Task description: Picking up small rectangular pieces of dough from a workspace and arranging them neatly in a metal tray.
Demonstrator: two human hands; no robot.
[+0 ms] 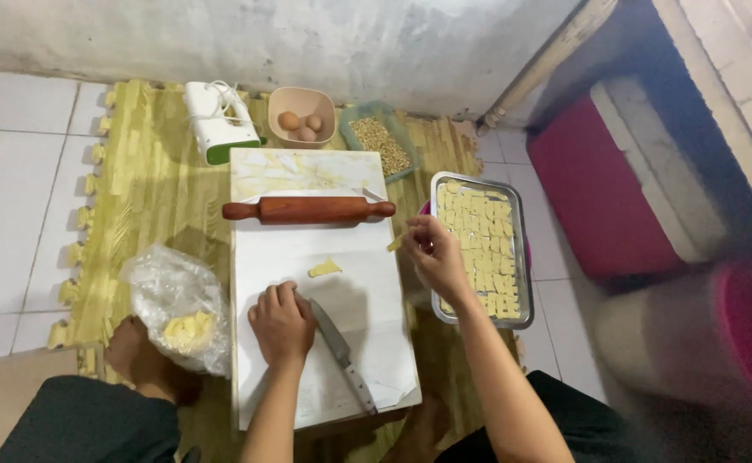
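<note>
My left hand [282, 322] rests knuckles-up on the white cutting board [350, 283], fingers curled, next to a knife [342, 353] lying on the board to its right. A small yellow dough scrap [324, 268] lies just above that hand. My right hand [432, 250] hovers at the board's right edge, pinching a small yellow dough piece [394, 244] between its fingertips. Beside it a metal tray [523, 257] holds several rows of cut yellow dough pieces. A wooden rolling pin [307, 209] lies across the upper board.
A clear plastic bag with dough [179, 313] sits left of the board. Behind the board stand a white and green hand mixer [217, 120], a beige bowl of eggs [301, 116] and a green container of grain [380, 141]. A red box [599, 193] stands right.
</note>
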